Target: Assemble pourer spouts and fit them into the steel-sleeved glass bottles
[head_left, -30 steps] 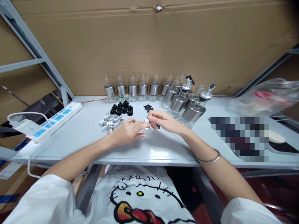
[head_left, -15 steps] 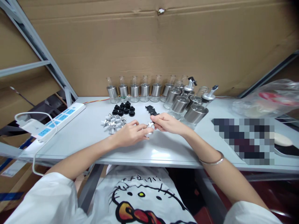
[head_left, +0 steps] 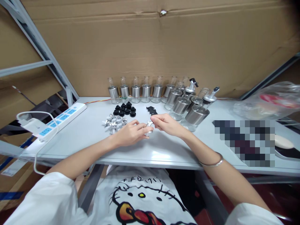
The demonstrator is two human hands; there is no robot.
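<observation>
My left hand [head_left: 133, 133] is closed around a silver pourer spout [head_left: 150, 125], holding it low over the table. Pressed against the top of that spout is my right hand [head_left: 165, 123], thumb and forefinger pinched together; whatever lies between them is hidden. Just beyond the right fingers lies a small group of black flap pieces [head_left: 152, 110]. A heap of silver pourer spouts [head_left: 114, 123] rests left of my left hand. Behind the heap, several black ribbed stoppers [head_left: 124, 109] are clustered.
Glass bottles with steel sleeves [head_left: 146, 90] line the back; several more stand at right, two topped with pourers [head_left: 209, 97]. A white power strip [head_left: 63, 118] lies at the table's left edge. On the right are a clear plastic bag [head_left: 269, 100] and a blurred-out object [head_left: 246, 142].
Both hands stay nearly in place, with only slight finger movement at the spout. A dark bit visible by the right fingertips before is now covered. The view has shifted slightly.
</observation>
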